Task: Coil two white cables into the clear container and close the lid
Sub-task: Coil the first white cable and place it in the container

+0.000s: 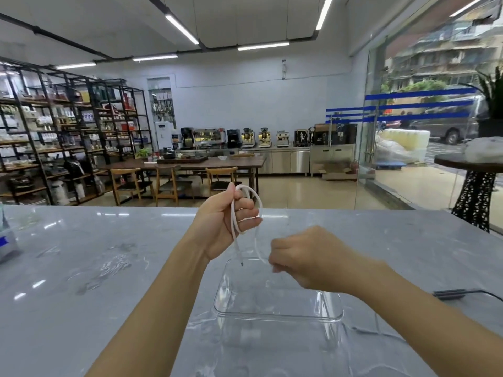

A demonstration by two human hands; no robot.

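Head view, sweeping from the left: a grey marble counter [81, 268] fills the near ground, with a blurred bag with a blue mark [5, 240] sitting at its far left edge. Moving in, the left hand [226, 221] is raised above the counter, palm toward the camera, fingers curled shut around a white cable [257, 202]. And there's the loop: the cable arcs up over the knuckles and comes down on both sides of the fingers (a couple of turns, as far as the blur allows). One strand hangs straight down from the fist, its metal plug tip [241, 263] dangling just above the far rim of the clear container [226, 308].

That container sits on the counter directly below both hands, open at the top, nothing visible inside. Only one white cable shows up clearly in this shot.

Further right, the other strand of the cable sweeps down and across into the right hand [304, 257], which hovers over the container with its back to the camera. Its fingers are tucked under and pinched together where the cable meets them, though the grip itself is hidden behind the knuckles.

Out on the right edge, a dark cable with a grey plug [451, 293] lies flat on the counter, well apart from the container.
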